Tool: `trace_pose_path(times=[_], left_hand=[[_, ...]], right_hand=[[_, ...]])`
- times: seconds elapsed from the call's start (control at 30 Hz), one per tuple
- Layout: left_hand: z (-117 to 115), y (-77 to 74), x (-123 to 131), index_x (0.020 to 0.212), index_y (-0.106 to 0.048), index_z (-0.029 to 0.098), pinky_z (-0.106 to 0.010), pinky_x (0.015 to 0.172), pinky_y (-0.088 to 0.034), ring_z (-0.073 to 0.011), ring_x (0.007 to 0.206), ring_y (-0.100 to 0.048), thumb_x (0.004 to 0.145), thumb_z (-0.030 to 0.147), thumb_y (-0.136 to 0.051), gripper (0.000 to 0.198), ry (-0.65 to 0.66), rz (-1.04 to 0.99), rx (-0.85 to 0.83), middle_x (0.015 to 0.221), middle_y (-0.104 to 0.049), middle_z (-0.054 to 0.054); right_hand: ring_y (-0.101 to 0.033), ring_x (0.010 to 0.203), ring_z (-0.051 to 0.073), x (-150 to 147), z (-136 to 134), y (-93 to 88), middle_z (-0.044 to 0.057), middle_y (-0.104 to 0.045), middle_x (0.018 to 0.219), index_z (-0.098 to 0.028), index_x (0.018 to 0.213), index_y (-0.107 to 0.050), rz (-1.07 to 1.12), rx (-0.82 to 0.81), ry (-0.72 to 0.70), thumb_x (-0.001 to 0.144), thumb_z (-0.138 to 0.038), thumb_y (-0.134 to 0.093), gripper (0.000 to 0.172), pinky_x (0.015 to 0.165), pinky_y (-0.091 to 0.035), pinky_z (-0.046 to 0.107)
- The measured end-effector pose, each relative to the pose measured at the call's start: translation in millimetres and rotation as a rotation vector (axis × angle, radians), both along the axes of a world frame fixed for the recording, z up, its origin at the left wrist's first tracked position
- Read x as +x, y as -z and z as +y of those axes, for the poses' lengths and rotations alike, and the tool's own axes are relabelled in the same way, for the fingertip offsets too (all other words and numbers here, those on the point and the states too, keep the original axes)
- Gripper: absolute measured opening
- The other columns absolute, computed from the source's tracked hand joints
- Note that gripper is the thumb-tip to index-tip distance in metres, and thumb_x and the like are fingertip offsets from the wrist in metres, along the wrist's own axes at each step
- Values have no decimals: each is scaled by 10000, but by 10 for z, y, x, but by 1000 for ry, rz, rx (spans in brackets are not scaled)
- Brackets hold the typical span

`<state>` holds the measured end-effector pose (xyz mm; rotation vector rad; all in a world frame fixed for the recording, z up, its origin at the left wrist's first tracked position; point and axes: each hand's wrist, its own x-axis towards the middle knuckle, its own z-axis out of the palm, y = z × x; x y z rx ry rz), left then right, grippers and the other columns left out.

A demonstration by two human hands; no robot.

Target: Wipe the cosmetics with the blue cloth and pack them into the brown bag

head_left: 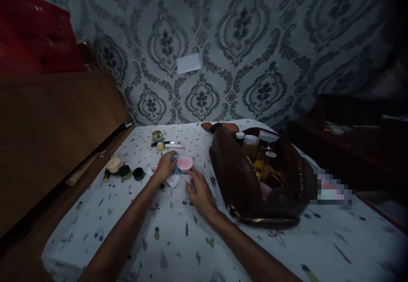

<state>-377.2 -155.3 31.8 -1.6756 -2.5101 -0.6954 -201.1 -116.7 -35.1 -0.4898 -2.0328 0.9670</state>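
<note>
My left hand (165,166) is closed, its fingertips round a small blue item (175,165) whose kind I cannot make out. Right beside it is a pink round-topped container (184,163). The index finger of my right hand (202,193) reaches the near edge of this container; its other fingers are apart and hold nothing. A crumpled white and pink packet (173,181) lies below my left hand. To the left are a small dark jar (138,173), a green-sided jar (125,172) and a beige-lidded one (114,164).
A brown toiletry bag (237,173) gapes at the right, with bottles and jars inside. Behind my hands lie a gold-lidded jar (157,135) and a white tube (174,146). An orange-brown item (228,127) lies near the wall. Wooden furniture (60,125) borders the left side.
</note>
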Motion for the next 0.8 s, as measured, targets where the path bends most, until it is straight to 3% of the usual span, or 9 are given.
trace_pose_path(times=[0.17, 0.27, 0.47, 0.63, 0.8], left_hand=[[174, -81, -311, 1329, -516, 187, -428, 1023, -451, -279, 1257, -508, 890, 91, -429, 458, -182, 75, -33, 1375, -530, -154], [239, -129, -510, 1384, -468, 220, -444, 1054, -432, -293, 1351, -421, 887, 78, -473, 517, -223, 111, -117, 1484, -445, -140], [153, -127, -686, 1262, -573, 184, -497, 981, -496, -268, 1204, -553, 940, 310, -587, 346, -298, 173, -254, 1365, -542, -110], [-28, -205, -723, 1234, -586, 162, -481, 934, -526, -252, 1127, -601, 935, 344, -600, 349, -391, 199, -311, 1289, -588, -108], [-133, -314, -732, 1226, -591, 163, -471, 922, -534, -239, 1087, -621, 936, 359, -599, 350, -383, 168, -324, 1246, -614, -100]], right_hand=[[-490, 1314, 275, 6, 3, 10, 131, -524, 1358, -212, 1244, -613, -17, 7, -25, 779, -120, -492, 488, 1054, -467, 482], [-516, 1274, 278, 19, 13, 5, 140, -529, 1315, -198, 1197, -620, -51, -6, -27, 802, -164, -494, 416, 1032, -482, 482], [-555, 1215, 264, 33, 23, -13, 122, -541, 1272, -202, 1087, -638, -111, -3, -15, 826, -230, -489, 303, 1030, -474, 452], [-566, 1198, 265, 29, 3, -60, 123, -556, 1239, -192, 1031, -661, -145, 5, -2, 833, -267, -474, 282, 1014, -477, 425], [-575, 1183, 269, 44, 5, -121, 128, -558, 1232, -187, 1015, -669, -189, 3, -22, 822, -284, -473, 292, 1008, -473, 418]])
